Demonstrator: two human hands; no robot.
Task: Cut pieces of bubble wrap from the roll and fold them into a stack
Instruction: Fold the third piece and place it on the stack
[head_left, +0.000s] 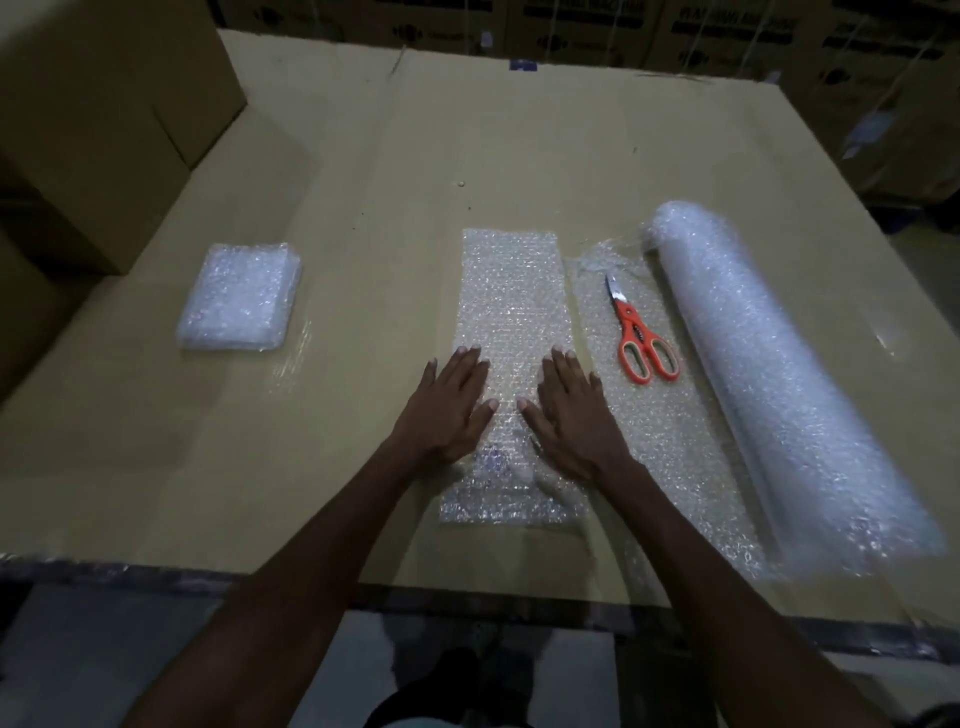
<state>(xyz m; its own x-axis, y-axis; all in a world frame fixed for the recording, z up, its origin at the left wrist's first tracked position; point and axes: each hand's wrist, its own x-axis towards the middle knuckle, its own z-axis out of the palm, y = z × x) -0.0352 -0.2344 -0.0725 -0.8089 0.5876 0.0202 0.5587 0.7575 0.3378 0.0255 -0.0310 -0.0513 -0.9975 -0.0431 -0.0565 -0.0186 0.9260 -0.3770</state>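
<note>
A long cut strip of bubble wrap (511, 301) lies flat in the middle of the cardboard-covered table (363, 182). My left hand (449, 408) and my right hand (569, 410) press on it side by side, fingers straight and palms down. The bubble wrap roll (769, 374) lies at the right, with its loose end (670, 441) spread out toward the strip. Orange-handled scissors (636, 338) rest shut on that loose end. At the left sits a stack of folded pieces (239, 299).
Large cardboard boxes (98, 119) stand at the table's left, and more boxes line the back. The table's near edge (311, 587) runs just below my forearms, with the floor beyond it.
</note>
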